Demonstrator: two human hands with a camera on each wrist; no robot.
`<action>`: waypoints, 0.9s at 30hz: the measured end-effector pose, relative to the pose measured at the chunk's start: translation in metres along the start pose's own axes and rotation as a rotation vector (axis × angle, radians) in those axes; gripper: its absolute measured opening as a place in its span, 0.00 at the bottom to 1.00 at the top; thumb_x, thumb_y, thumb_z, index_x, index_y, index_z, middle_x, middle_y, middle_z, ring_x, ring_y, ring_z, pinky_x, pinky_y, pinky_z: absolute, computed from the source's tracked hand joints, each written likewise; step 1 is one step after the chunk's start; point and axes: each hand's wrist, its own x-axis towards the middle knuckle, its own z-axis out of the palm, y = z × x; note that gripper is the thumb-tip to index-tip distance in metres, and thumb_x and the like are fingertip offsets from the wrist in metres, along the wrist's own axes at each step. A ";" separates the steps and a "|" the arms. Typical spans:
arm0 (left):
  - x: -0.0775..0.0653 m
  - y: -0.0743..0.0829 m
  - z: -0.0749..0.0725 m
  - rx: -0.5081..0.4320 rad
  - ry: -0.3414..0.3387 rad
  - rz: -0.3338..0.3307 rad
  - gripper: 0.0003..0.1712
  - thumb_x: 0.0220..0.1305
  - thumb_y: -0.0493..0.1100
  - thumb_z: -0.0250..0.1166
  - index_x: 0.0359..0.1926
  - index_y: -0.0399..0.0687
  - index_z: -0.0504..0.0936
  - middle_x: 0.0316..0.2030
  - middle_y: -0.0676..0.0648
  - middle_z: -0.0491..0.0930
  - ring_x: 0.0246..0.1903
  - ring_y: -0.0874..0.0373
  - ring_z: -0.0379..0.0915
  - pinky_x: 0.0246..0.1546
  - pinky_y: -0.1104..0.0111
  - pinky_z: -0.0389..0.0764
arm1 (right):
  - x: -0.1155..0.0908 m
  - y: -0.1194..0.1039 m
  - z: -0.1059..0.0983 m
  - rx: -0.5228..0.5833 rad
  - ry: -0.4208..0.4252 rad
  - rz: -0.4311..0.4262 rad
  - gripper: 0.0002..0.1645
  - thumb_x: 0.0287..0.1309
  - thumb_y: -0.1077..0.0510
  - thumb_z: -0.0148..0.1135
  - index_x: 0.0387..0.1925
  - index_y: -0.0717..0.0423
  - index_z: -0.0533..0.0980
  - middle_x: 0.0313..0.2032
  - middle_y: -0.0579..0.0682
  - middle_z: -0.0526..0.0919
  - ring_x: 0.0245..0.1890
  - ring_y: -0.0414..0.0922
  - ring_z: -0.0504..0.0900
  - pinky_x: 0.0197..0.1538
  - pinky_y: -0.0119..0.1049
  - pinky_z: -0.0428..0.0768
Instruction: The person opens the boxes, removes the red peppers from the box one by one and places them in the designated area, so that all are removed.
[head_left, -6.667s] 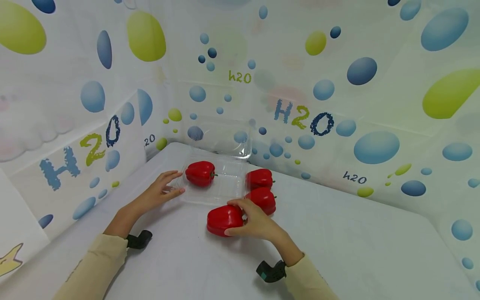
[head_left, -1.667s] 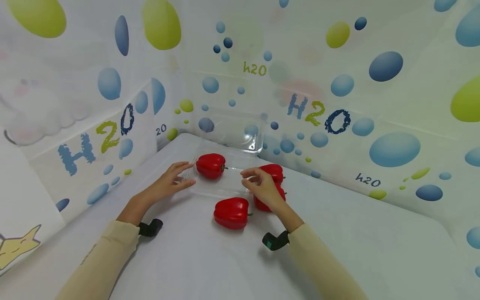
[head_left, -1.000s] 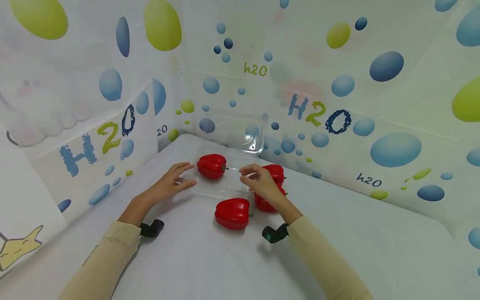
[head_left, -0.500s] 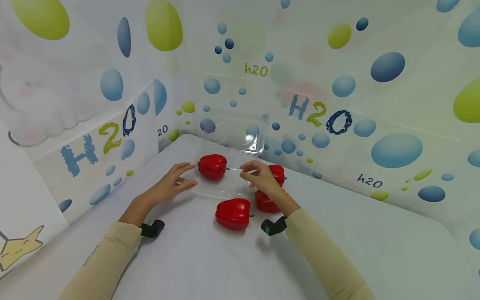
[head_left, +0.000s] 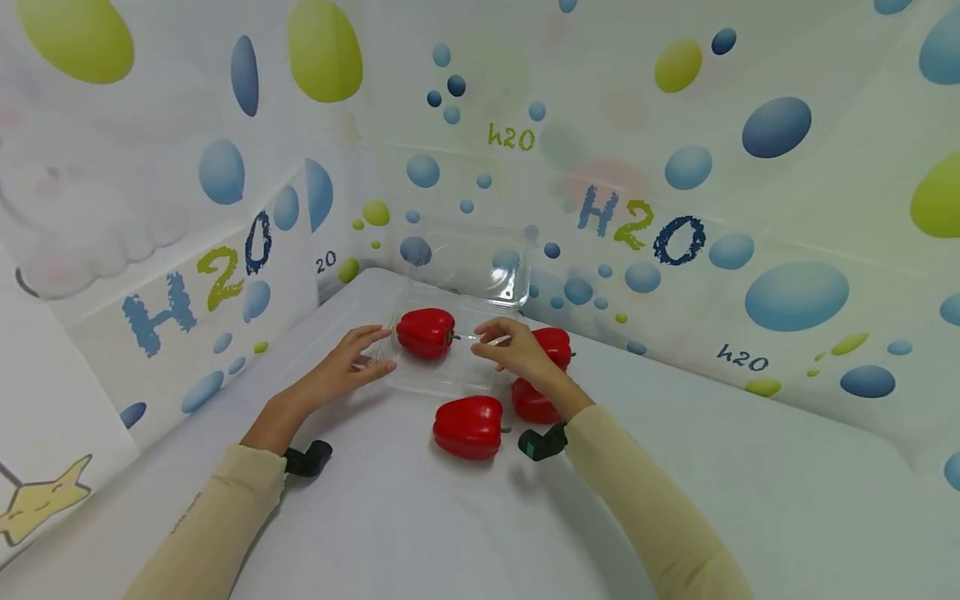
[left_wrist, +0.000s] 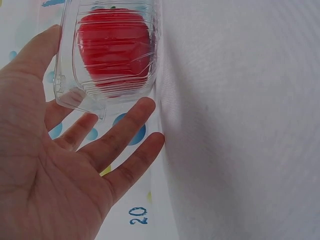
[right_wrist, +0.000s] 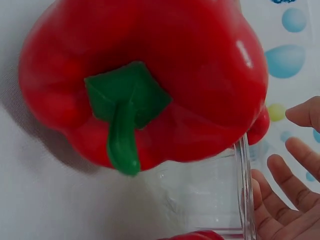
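A red bell pepper (head_left: 424, 333) lies inside a clear plastic clamshell box (head_left: 468, 367), whose lid (head_left: 465, 262) stands raised behind it. My left hand (head_left: 326, 377) is at the box's left end, thumb and fingers spread; the left wrist view shows its fingertips close to the box wall (left_wrist: 75, 95). Over the right part of the box, my right hand (head_left: 519, 352) has loosely bent fingers with nothing between them. Two more peppers sit right of the box, one farther back (head_left: 557, 347) and one nearer (head_left: 534, 402), partly hidden by that hand. Another pepper (head_left: 468, 427) lies in front.
All this stands on a white-covered table (head_left: 420, 525). Just behind the box rises a wall covering (head_left: 750, 217) with printed bubbles and lettering, and a second side of it (head_left: 172, 242) closes in on the left. Black wrist cameras (head_left: 307, 458) hang under both forearms.
My right hand has let go of the front pepper and moved forward over the box's right part; lately it shifts slightly left. My left hand stays by the box. The head view has shifted somewhat.
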 end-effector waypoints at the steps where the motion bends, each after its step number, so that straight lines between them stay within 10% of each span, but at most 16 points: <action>1: 0.000 0.000 0.000 -0.002 0.001 0.001 0.41 0.68 0.53 0.61 0.74 0.44 0.55 0.73 0.34 0.46 0.62 0.31 0.65 0.60 0.45 0.71 | 0.001 0.000 0.001 0.000 -0.008 -0.002 0.23 0.60 0.54 0.66 0.56 0.54 0.75 0.51 0.55 0.79 0.48 0.50 0.79 0.41 0.35 0.84; 27: 0.000 -0.001 0.000 -0.029 -0.007 -0.017 0.41 0.68 0.54 0.61 0.74 0.46 0.55 0.73 0.36 0.46 0.63 0.31 0.63 0.62 0.44 0.69 | 0.021 -0.009 0.003 0.033 -0.052 -0.009 0.29 0.61 0.54 0.65 0.61 0.59 0.71 0.57 0.59 0.76 0.53 0.54 0.77 0.55 0.51 0.79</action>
